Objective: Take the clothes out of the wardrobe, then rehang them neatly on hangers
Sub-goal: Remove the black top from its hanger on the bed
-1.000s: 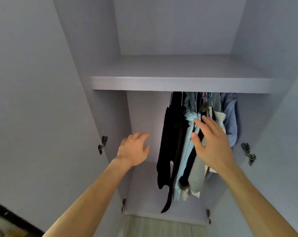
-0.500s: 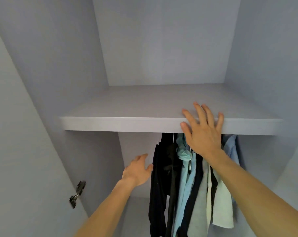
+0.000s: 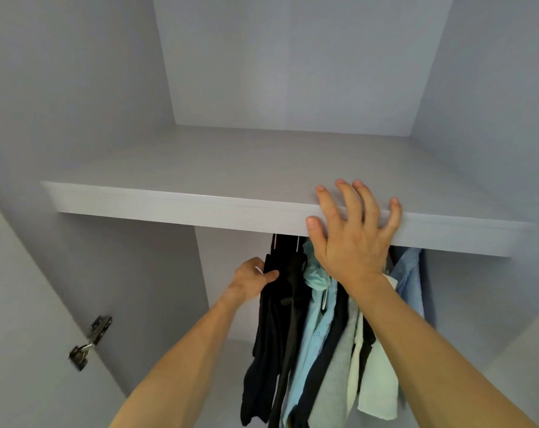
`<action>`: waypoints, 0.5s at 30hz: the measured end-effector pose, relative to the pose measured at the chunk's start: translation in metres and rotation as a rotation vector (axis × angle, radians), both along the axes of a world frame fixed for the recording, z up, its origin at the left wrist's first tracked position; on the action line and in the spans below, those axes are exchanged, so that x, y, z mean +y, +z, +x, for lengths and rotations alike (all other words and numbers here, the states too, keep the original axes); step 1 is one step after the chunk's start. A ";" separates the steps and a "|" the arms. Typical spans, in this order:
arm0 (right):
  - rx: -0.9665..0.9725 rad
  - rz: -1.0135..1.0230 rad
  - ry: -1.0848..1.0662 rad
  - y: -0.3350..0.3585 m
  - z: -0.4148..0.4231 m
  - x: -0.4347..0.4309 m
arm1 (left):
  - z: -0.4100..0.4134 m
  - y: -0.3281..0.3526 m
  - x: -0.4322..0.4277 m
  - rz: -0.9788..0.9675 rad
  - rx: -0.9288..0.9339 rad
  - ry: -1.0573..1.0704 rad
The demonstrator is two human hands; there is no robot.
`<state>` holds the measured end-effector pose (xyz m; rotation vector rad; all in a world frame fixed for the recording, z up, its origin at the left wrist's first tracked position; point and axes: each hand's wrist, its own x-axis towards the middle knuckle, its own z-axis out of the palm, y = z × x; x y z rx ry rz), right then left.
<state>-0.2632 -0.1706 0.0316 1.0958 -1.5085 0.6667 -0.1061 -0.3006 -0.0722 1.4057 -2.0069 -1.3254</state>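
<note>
Several garments hang bunched together under the wardrobe shelf (image 3: 175,202): a black garment (image 3: 268,335) at the left, a light blue shirt (image 3: 316,322), dark, grey and pale green pieces, and a blue striped shirt (image 3: 410,276) at the right. My left hand (image 3: 249,279) grips the upper edge of the black garment, thumb across its front. My right hand (image 3: 351,230) is spread with straight fingers over the shelf's front edge, above the clothes. The rail and the hanger hooks are hidden behind the shelf.
The grey wardrobe side walls close in left and right. A metal door hinge (image 3: 90,341) sits on the left panel. The compartment above the shelf holds nothing that I can see. The wardrobe floor shows below the clothes.
My left hand moved right and took hold of the black garment. My right hand stayed on the shelf edge, and the view moved slightly closer.
</note>
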 end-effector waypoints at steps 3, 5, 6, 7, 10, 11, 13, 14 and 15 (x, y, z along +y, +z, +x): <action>-0.002 -0.006 0.010 0.000 0.000 -0.001 | 0.003 0.008 -0.001 -0.009 0.039 0.044; -0.005 -0.007 0.011 0.001 0.000 0.000 | 0.006 0.015 0.000 -0.110 0.040 0.121; -0.004 -0.011 0.011 0.001 0.000 0.000 | 0.008 0.018 0.001 -0.161 0.036 0.157; -0.003 -0.013 0.013 0.001 0.000 0.000 | 0.010 0.021 0.002 -0.200 0.036 0.187; -0.005 -0.022 0.018 0.000 0.000 -0.001 | 0.017 0.031 0.006 -0.266 0.062 0.250; -0.009 -0.024 0.019 0.000 0.001 -0.001 | 0.020 0.034 0.008 -0.283 0.068 0.262; -0.016 -0.013 0.020 0.000 0.001 0.000 | 0.028 0.038 0.012 -0.316 0.077 0.278; -0.021 -0.001 0.019 0.000 0.002 0.000 | 0.032 0.040 0.015 -0.334 0.078 0.285; -0.029 0.011 0.020 0.001 0.002 0.001 | 0.038 0.042 0.017 -0.348 0.071 0.291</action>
